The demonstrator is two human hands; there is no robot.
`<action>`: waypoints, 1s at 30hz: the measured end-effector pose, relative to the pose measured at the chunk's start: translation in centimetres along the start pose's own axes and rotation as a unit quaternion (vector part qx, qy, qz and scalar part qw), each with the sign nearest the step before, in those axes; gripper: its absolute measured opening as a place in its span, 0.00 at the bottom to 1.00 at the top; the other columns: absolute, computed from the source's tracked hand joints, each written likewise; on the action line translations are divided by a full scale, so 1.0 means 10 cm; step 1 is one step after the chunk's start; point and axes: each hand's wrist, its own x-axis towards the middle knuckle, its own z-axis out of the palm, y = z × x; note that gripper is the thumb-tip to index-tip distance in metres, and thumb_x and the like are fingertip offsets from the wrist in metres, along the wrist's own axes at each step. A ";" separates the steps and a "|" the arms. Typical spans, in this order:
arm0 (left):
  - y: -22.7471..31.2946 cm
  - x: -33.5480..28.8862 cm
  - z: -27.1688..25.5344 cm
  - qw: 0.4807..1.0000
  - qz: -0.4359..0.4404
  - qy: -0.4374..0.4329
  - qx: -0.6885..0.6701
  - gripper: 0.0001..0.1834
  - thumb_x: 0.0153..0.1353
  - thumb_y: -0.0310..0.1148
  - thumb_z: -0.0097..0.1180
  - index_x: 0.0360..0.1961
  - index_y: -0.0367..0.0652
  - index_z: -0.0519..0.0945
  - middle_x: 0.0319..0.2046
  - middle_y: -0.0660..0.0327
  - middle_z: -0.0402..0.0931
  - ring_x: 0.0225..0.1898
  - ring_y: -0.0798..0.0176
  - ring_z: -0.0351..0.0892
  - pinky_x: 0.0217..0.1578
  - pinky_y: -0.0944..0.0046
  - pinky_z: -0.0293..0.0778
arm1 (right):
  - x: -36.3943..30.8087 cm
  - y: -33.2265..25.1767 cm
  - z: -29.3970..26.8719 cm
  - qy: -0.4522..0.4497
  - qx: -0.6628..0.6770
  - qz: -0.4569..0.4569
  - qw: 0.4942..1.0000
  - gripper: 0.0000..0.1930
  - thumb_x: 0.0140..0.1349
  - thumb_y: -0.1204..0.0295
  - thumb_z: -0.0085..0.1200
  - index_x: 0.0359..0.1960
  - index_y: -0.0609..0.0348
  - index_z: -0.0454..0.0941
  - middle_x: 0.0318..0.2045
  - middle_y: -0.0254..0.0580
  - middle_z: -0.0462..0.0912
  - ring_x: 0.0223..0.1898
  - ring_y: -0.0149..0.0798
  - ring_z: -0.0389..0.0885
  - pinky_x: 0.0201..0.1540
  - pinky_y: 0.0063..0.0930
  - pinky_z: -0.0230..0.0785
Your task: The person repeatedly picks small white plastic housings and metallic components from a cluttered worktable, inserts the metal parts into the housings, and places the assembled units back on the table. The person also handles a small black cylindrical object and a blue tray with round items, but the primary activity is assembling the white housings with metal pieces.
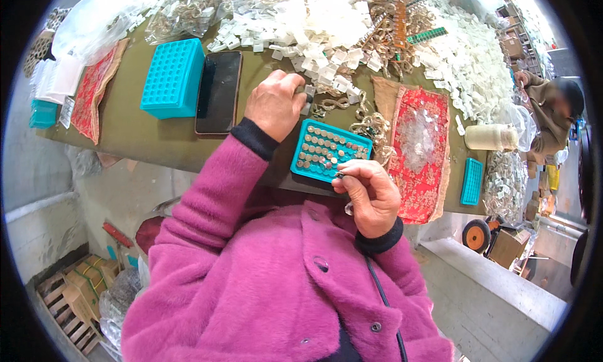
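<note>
A teal rack tray [299, 167] with rows of small round metal-coloured pieces lies in front of me, near the table edge. My right hand [370, 195] is closed in a pinch at the tray's near right corner, on a tiny dark piece [340, 175] whose kind I cannot tell. Something small and clear [349, 208] shows just below its fingers. Beyond the tray to the left, my left hand [275, 104] is curled with fingers together beside small grey pieces [308, 97]; what it grips is hidden. Beaded-looking strands [375, 129] lie right of the tray.
White plastic pieces [465, 79] are heaped across the back. A dark tablet [218, 93] and a tall teal rack [171, 79] stand left. Rightward are a red patterned cloth [411, 195], a pale jar [492, 137] and a small teal tray [472, 181]. Another person [553, 114] is far right.
</note>
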 end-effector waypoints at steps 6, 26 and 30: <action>0.02 -0.01 0.17 0.999 0.012 -0.043 -0.012 0.05 0.54 0.27 0.65 0.33 0.41 0.85 0.33 0.53 0.82 0.39 0.46 0.83 0.43 0.51 0.78 | -0.05 0.05 -0.07 0.019 0.008 -0.004 1.000 0.07 0.74 0.85 0.53 0.50 0.68 0.79 0.51 0.50 0.81 0.42 0.35 0.88 0.46 0.27 0.84; 0.05 -0.47 -0.26 0.975 -0.070 0.007 -0.210 0.17 0.48 0.15 0.67 0.41 0.40 0.87 0.40 0.60 0.81 0.41 0.64 0.84 0.42 0.65 0.80 | -0.04 0.14 0.00 0.010 -0.087 -0.112 0.990 0.05 0.71 0.85 0.57 0.46 0.68 0.79 0.49 0.49 0.80 0.38 0.33 0.85 0.42 0.26 0.85; 0.08 -0.48 -0.27 0.987 0.097 0.123 -0.044 0.15 0.49 0.14 0.68 0.38 0.40 0.86 0.40 0.58 0.83 0.45 0.54 0.84 0.46 0.58 0.80 | -0.02 0.15 0.00 0.002 -0.130 -0.112 0.985 0.04 0.74 0.84 0.55 0.47 0.65 0.78 0.46 0.44 0.79 0.35 0.30 0.82 0.39 0.22 0.79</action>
